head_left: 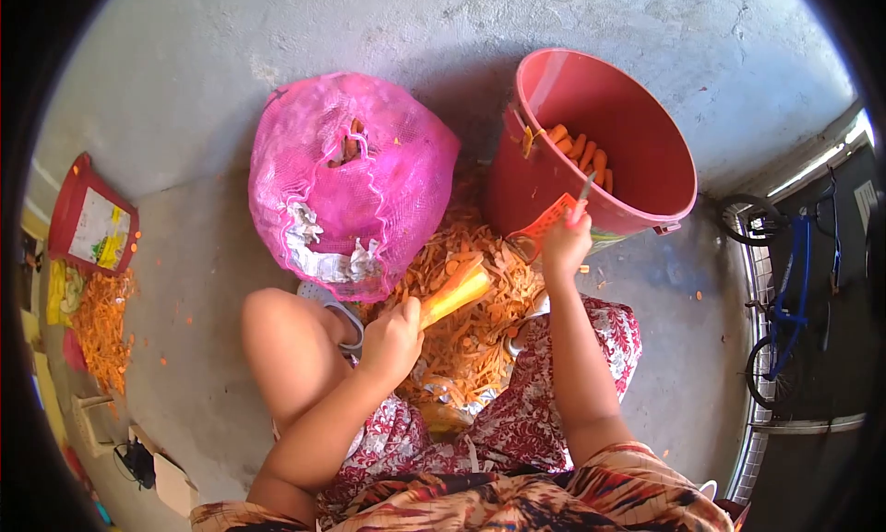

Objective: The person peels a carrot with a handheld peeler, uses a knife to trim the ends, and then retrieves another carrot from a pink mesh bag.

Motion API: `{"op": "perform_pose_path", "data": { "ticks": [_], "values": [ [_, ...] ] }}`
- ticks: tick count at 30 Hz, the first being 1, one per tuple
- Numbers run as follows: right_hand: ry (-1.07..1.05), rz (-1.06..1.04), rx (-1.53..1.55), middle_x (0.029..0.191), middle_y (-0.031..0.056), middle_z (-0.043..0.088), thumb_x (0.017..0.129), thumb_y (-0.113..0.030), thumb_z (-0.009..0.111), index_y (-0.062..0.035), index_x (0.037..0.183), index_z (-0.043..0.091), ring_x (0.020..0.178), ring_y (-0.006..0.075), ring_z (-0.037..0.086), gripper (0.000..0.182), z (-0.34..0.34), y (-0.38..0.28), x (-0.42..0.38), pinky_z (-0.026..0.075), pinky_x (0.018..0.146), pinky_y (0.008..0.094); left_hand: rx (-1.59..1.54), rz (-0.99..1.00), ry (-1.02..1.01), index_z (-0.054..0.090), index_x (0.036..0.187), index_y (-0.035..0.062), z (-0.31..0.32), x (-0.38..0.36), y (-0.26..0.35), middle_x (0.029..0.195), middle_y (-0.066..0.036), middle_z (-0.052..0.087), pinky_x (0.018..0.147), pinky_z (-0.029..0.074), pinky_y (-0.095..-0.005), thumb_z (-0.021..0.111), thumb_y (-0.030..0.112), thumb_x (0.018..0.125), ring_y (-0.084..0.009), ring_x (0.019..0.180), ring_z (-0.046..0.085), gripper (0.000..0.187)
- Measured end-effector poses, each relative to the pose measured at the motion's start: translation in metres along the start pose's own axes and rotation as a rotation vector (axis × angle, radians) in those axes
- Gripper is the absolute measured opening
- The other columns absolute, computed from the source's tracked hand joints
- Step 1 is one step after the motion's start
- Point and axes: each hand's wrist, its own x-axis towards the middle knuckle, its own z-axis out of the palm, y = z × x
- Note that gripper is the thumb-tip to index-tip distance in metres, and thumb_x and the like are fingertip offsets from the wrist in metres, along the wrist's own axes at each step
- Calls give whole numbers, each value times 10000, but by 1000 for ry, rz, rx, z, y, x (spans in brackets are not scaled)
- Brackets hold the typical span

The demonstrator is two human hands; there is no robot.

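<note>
My left hand (392,338) is wrapped round the lower end of a large carrot (459,290), its pale orange surface peeled, tilted up to the right over a heap of peelings (471,347) between my legs. My right hand (565,243) grips a small knife (583,196), blade pointing up, in front of the red bucket's rim. Several carrots (583,152) lie inside that tall red bucket (637,98). An orange-red patch with pale marks (543,224) shows beside my right hand, against the bucket.
A bulging pink mesh sack (406,154) stands at the wall, left of the bucket. Farther left, a smaller red container (69,214) and another peelings pile (101,324) lie on the floor. A blue bicycle (792,292) is at the right, beyond a tiled edge.
</note>
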Motion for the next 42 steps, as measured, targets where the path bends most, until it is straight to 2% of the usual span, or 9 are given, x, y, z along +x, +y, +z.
{"op": "perform_pose_path", "data": {
  "ticks": [4,8,10,14,20,25,35,40,42],
  "values": [
    [-96,-118,116,642,170,567,818,-116,501,0,869,466,551,254,588,132,-12,-24,-21,446,448,333,13,-23,-12,394,831,24,-2,3,-2,697,-161,531,514,443,-390,640,60,606,-324,605,549,335],
    [-262,-465,330,730,204,574,719,15,517,-19,915,452,663,335,598,209,-3,-35,-72,473,530,341,64,45,-10,395,849,30,-4,5,5,709,-136,521,506,455,-364,634,66,615,-299,604,551,336],
    [-262,-460,180,703,221,567,681,49,507,-21,904,445,661,361,587,241,-2,-36,-76,475,552,360,73,73,5,401,853,31,-5,5,5,710,-133,520,509,455,-363,637,63,611,-299,601,551,340],
    [-73,-52,12,627,227,546,782,-114,527,-21,859,449,614,377,568,144,9,23,12,452,532,398,36,73,49,410,850,29,-6,0,-1,707,-140,531,512,456,-369,652,62,599,-307,600,555,350],
    [-125,-184,146,616,196,539,837,-195,493,-18,799,456,572,354,542,185,-13,-12,-12,414,504,376,-222,-129,88,433,844,10,1,6,-11,686,-182,567,534,458,-383,676,79,592,-333,627,570,357],
    [-237,196,746,596,-21,476,839,-134,505,-28,779,497,485,76,441,122,-10,-13,-6,347,464,218,-408,-62,158,449,855,5,0,9,-12,678,-163,570,545,459,-346,677,74,600,-311,618,584,350],
    [-1002,990,1246,672,44,547,852,-233,466,-55,845,502,542,153,535,182,-24,-39,-47,452,478,278,-673,38,-13,460,974,-7,6,3,4,852,-145,575,702,444,-318,682,119,640,-251,797,579,420],
    [-910,968,1160,655,30,535,846,-243,472,-67,844,495,479,137,508,177,-21,-54,-68,444,422,273,-887,-102,-478,479,1035,-5,16,4,0,908,-125,584,760,425,-301,677,197,675,-195,840,568,458],
    [-952,902,1120,666,40,542,849,-226,469,-51,840,492,512,137,519,176,-26,-57,-71,449,443,270,-926,-85,-467,480,1014,-6,17,3,-1,871,-88,568,698,429,-283,676,184,684,-154,766,553,429]
  ]
}}
